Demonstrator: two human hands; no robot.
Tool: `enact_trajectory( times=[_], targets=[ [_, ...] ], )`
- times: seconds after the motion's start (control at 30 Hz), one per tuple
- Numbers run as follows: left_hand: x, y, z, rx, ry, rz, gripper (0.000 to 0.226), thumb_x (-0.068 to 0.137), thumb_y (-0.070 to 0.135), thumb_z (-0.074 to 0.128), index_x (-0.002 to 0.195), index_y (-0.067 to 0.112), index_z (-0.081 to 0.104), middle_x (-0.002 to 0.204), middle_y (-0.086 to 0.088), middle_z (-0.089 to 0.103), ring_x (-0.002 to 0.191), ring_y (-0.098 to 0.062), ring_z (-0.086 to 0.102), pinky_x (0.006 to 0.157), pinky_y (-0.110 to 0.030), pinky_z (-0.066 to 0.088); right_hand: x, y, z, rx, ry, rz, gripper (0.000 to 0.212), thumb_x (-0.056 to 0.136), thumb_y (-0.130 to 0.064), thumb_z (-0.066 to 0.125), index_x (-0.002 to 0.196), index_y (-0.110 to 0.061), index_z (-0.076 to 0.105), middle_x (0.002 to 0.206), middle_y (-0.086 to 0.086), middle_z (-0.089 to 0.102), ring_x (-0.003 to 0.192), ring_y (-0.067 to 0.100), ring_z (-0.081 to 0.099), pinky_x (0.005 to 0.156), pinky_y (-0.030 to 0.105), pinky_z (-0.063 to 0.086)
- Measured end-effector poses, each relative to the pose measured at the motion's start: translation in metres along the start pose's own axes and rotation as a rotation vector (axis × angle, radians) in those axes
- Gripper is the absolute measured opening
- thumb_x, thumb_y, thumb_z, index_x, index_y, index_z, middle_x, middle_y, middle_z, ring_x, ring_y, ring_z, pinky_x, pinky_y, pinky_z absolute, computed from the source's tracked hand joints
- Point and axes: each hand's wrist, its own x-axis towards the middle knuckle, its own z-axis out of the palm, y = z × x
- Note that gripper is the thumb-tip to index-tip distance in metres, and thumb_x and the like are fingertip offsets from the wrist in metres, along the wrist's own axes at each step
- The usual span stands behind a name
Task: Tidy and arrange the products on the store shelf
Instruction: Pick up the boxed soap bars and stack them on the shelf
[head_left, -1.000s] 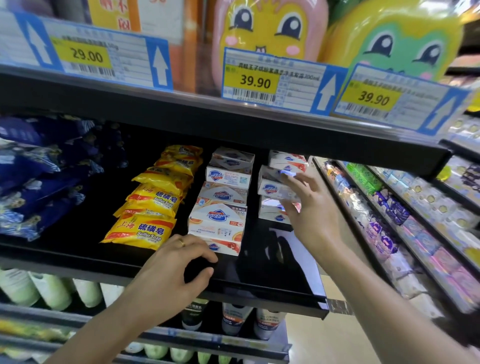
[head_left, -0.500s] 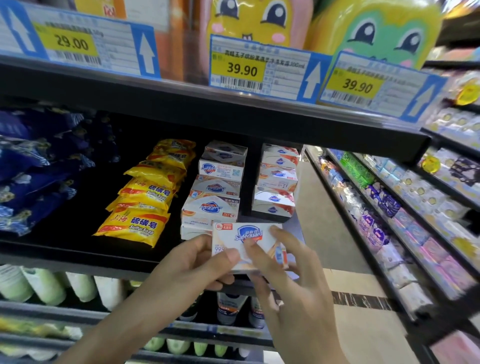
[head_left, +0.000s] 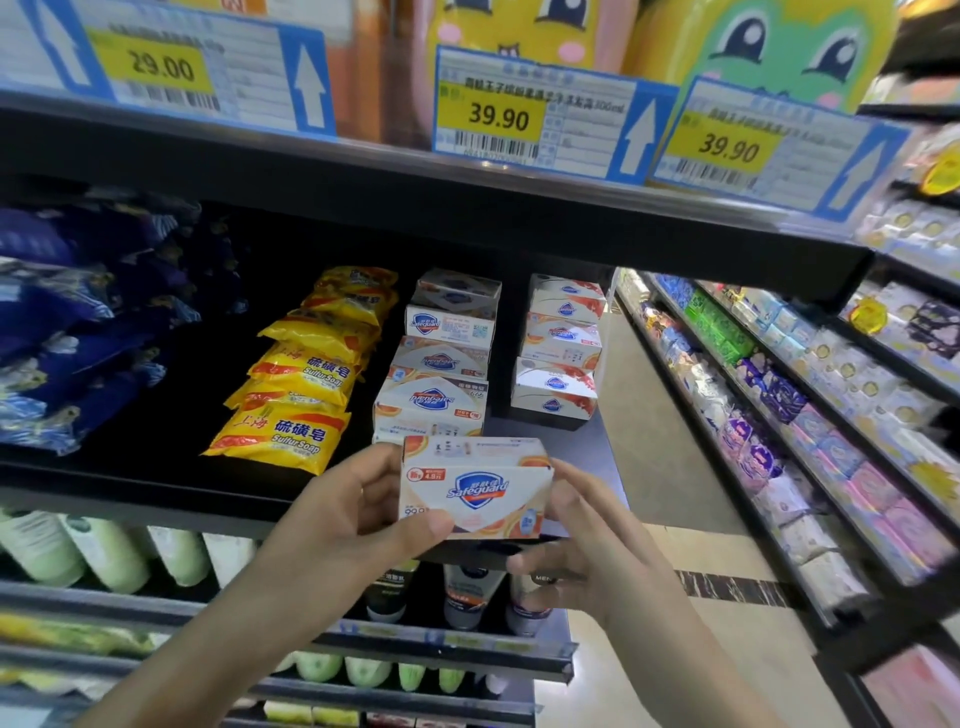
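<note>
Both hands hold one white Safeguard soap box (head_left: 475, 488) in front of the black shelf (head_left: 130, 493). My left hand (head_left: 353, 514) grips its left end, thumb across the front. My right hand (head_left: 582, 525) holds its right end, fingers curled behind it. Behind the box stands a column of stacked Safeguard boxes (head_left: 434, 400). To its right is a second, shorter column of boxes (head_left: 556, 387). Yellow sulfur soap packs (head_left: 291, 431) lie in a row to the left.
Blue packets (head_left: 67, 332) fill the shelf's left side. Price tags (head_left: 524, 119) hang on the shelf above, under cartoon-faced bottles. Pale green bottles (head_left: 98, 556) and dark tubes (head_left: 462, 597) stand on the lower shelves. Another aisle rack of packets (head_left: 810, 415) runs along the right.
My right hand drew a soap box from the right stack down to the shelf's front edge. My left hand left the shelf edge and joined it on the box, now held upright.
</note>
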Motion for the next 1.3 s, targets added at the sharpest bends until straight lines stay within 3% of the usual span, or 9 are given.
enact_trajectory(
  times=[0.1, 0.3, 0.57, 0.73, 0.83, 0.97, 1.03, 1.17, 1.3],
  targets=[
    [-0.001, -0.002, -0.003, 0.026, -0.008, 0.028, 0.041, 0.081, 0.025, 0.082, 0.115, 0.047, 0.071, 0.123, 0.008, 0.076, 0.115, -0.011, 0.072, 0.09, -0.015, 0.056, 0.005, -0.01, 0.003, 0.063, -0.092, 0.121, 0.062, 0.065, -0.063, 0.076, 0.117, -0.029, 0.075, 0.11, 0.013, 0.076, 0.075, 0.028, 0.069, 0.063, 0.038, 0.058],
    [-0.004, -0.008, -0.008, 0.066, -0.015, 0.068, 0.042, 0.078, 0.013, 0.083, 0.11, 0.037, 0.074, 0.123, 0.003, 0.076, 0.117, -0.013, 0.07, 0.091, -0.018, 0.056, 0.008, -0.007, 0.0, 0.127, -0.144, 0.137, 0.065, 0.068, -0.043, 0.09, 0.126, -0.019, 0.07, 0.105, 0.024, 0.071, 0.082, 0.031, 0.067, 0.068, 0.036, 0.058],
    [-0.006, -0.013, -0.016, 0.064, 0.0, 0.037, 0.055, 0.078, 0.011, 0.082, 0.123, 0.04, 0.068, 0.13, 0.005, 0.071, 0.119, -0.016, 0.069, 0.088, -0.026, 0.061, 0.013, -0.002, -0.002, 0.137, -0.193, 0.117, 0.068, 0.064, -0.026, 0.094, 0.127, -0.017, 0.07, 0.118, 0.016, 0.075, 0.095, 0.031, 0.075, 0.079, 0.029, 0.06],
    [0.0, -0.019, -0.021, -0.096, 0.212, -0.154, 0.035, 0.097, -0.005, 0.063, 0.117, 0.023, 0.072, 0.116, -0.004, 0.078, 0.103, -0.021, 0.076, 0.081, -0.037, 0.065, 0.013, 0.0, 0.0, 0.012, -0.12, -0.058, 0.08, 0.061, -0.022, 0.092, 0.135, -0.024, 0.061, 0.123, -0.001, 0.074, 0.109, 0.029, 0.073, 0.09, 0.043, 0.06],
    [0.002, -0.015, -0.022, -0.162, 0.206, -0.267, 0.022, 0.103, 0.02, 0.057, 0.116, 0.018, 0.075, 0.107, -0.008, 0.081, 0.097, -0.026, 0.079, 0.072, -0.028, 0.065, 0.01, 0.0, 0.003, -0.064, -0.126, -0.149, 0.073, 0.071, -0.012, 0.084, 0.137, -0.026, 0.057, 0.129, -0.002, 0.072, 0.113, 0.03, 0.072, 0.092, 0.044, 0.06],
    [0.009, -0.008, -0.02, -0.29, 0.164, -0.414, 0.055, 0.072, 0.049, 0.074, 0.112, 0.012, 0.073, 0.101, -0.017, 0.08, 0.089, -0.035, 0.079, 0.063, -0.036, 0.065, 0.006, 0.001, 0.009, -0.107, -0.176, -0.25, 0.063, 0.076, -0.002, 0.075, 0.124, -0.04, 0.061, 0.118, 0.0, 0.076, 0.101, 0.021, 0.074, 0.07, 0.023, 0.056],
    [0.008, -0.009, -0.019, -0.249, 0.091, -0.378, 0.053, 0.074, 0.052, 0.087, 0.113, 0.017, 0.077, 0.108, -0.013, 0.08, 0.096, -0.032, 0.079, 0.071, -0.033, 0.065, 0.004, 0.002, 0.012, -0.124, -0.193, -0.286, 0.06, 0.077, 0.001, 0.072, 0.117, -0.043, 0.062, 0.113, 0.006, 0.077, 0.097, 0.018, 0.073, 0.066, 0.021, 0.053],
    [-0.002, -0.01, -0.02, -0.119, -0.054, -0.272, 0.043, 0.077, 0.061, 0.076, 0.116, 0.045, 0.073, 0.125, 0.002, 0.076, 0.118, -0.015, 0.071, 0.095, -0.028, 0.06, 0.003, 0.006, 0.016, -0.155, -0.249, -0.298, 0.061, 0.078, -0.005, 0.073, 0.124, -0.042, 0.054, 0.116, 0.011, 0.075, 0.099, 0.02, 0.072, 0.078, 0.024, 0.054],
    [-0.004, -0.007, -0.018, -0.085, -0.053, -0.235, 0.026, 0.09, 0.048, 0.077, 0.116, 0.045, 0.073, 0.124, 0.004, 0.076, 0.117, -0.013, 0.072, 0.097, -0.019, 0.056, 0.002, 0.008, 0.016, -0.173, -0.262, -0.281, 0.063, 0.079, -0.008, 0.072, 0.128, -0.043, 0.051, 0.12, 0.009, 0.074, 0.1, 0.02, 0.072, 0.08, 0.025, 0.054]
  ],
)
